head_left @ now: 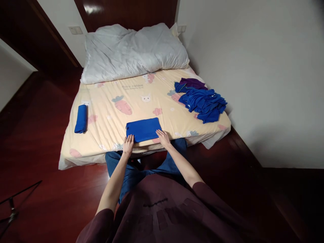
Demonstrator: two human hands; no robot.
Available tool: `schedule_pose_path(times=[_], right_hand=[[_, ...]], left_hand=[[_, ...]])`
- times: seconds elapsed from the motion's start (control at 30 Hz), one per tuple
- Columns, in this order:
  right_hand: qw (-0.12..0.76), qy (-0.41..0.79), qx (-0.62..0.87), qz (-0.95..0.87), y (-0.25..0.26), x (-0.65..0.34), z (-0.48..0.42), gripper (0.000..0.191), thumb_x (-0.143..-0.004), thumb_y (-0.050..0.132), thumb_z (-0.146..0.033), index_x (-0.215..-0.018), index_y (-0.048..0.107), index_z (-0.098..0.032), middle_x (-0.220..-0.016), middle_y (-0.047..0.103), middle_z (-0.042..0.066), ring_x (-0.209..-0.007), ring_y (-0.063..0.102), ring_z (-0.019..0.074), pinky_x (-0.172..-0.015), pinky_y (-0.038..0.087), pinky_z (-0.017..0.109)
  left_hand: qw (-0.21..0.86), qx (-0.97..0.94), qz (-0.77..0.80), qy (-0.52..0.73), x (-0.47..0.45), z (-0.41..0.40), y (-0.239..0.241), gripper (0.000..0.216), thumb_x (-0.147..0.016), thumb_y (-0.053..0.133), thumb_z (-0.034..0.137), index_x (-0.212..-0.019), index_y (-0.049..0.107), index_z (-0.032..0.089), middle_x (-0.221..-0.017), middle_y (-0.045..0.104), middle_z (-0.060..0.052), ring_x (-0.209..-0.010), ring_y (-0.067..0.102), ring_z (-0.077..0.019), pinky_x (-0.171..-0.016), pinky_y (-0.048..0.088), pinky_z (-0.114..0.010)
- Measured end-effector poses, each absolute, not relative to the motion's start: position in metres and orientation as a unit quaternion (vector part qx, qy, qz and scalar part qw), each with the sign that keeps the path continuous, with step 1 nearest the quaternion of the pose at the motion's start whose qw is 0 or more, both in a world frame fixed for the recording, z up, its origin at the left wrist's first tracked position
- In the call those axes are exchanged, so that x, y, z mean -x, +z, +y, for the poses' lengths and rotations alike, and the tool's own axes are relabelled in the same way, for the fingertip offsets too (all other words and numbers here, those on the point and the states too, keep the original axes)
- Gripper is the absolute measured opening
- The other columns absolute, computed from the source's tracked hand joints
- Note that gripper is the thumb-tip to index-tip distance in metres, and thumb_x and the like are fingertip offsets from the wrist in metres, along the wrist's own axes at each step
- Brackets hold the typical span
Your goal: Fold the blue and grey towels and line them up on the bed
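A flat blue folded cloth [143,129], shaped like a rectangle, lies near the front edge of the bed. My left hand [128,144] rests on its near left corner with the fingers stretched out. On the near right side, my right hand [163,137] touches the cloth, fingers extended and flat. Toward the bed's left edge lies a blue cloth folded into a narrow bundle [81,118]. A loose heap of crumpled blue clothes [206,103] sits on the right side, with a purple garment [193,83] behind it.
The bed [101,111] has a yellow sheet with carrot and rabbit prints. A rumpled white quilt or pillow [136,50] spans its head end. A white wall [253,84] stands to the right. Part of a black stand [12,206] shows on the dark red floor at lower left.
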State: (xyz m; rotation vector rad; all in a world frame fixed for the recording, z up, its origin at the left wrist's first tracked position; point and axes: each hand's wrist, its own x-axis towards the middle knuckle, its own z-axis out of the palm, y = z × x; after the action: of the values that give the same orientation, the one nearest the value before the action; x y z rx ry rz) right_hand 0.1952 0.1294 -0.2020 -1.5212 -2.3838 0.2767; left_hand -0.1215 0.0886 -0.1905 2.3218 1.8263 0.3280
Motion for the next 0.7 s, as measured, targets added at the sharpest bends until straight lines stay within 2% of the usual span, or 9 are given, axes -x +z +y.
schedule_pose_path(times=[0.23, 0.43, 0.57, 0.7], right_hand=[[0.155, 0.088, 0.514, -0.839, -0.204, -0.208, 0.111, 0.06, -0.087, 0.042, 0.003, -0.141, 0.061, -0.018, -0.148, 0.056, 0.009, -0.141, 0.051, 0.0233, -0.119, 0.035, 0.048], [0.23, 0.124, 0.514, -0.817, -0.213, -0.215, 0.079, 0.065, -0.084, 0.041, 0.005, -0.14, 0.061, -0.021, -0.145, 0.06, 0.006, -0.138, 0.053, 0.0201, -0.115, 0.041, 0.042], [0.289, 0.19, 0.521, -0.781, -0.209, -0.215, 0.089, 0.072, -0.074, 0.046, 0.006, -0.136, 0.065, -0.023, -0.135, 0.068, 0.006, -0.128, 0.061, 0.0211, -0.112, 0.044, 0.043], [0.345, 0.275, 0.535, -0.72, -0.206, -0.22, 0.103, 0.071, -0.066, 0.046, 0.001, -0.128, 0.071, -0.023, -0.124, 0.073, 0.006, -0.119, 0.064, 0.0217, -0.108, 0.048, 0.041]], left_hand=[[0.082, -0.806, 0.579, 0.095, 0.139, 0.072, -0.19, 0.067, -0.088, 0.033, 0.001, -0.154, 0.042, 0.01, -0.156, 0.044, -0.019, -0.149, 0.036, -0.0285, -0.126, 0.022, -0.053], [0.134, -0.786, 0.58, 0.169, 0.141, 0.048, -0.2, 0.075, -0.08, 0.037, -0.002, -0.152, 0.046, 0.015, -0.157, 0.045, -0.014, -0.149, 0.037, -0.0261, -0.124, 0.03, -0.05], [0.21, -0.739, 0.591, 0.246, 0.145, 0.054, -0.199, 0.081, -0.068, 0.041, -0.001, -0.145, 0.053, 0.019, -0.151, 0.054, -0.009, -0.145, 0.045, -0.0229, -0.122, 0.036, -0.049], [0.282, -0.669, 0.611, 0.315, 0.15, 0.059, -0.189, 0.069, -0.069, 0.043, 0.005, -0.134, 0.062, 0.017, -0.137, 0.065, -0.01, -0.132, 0.059, -0.024, -0.117, 0.044, -0.047]])
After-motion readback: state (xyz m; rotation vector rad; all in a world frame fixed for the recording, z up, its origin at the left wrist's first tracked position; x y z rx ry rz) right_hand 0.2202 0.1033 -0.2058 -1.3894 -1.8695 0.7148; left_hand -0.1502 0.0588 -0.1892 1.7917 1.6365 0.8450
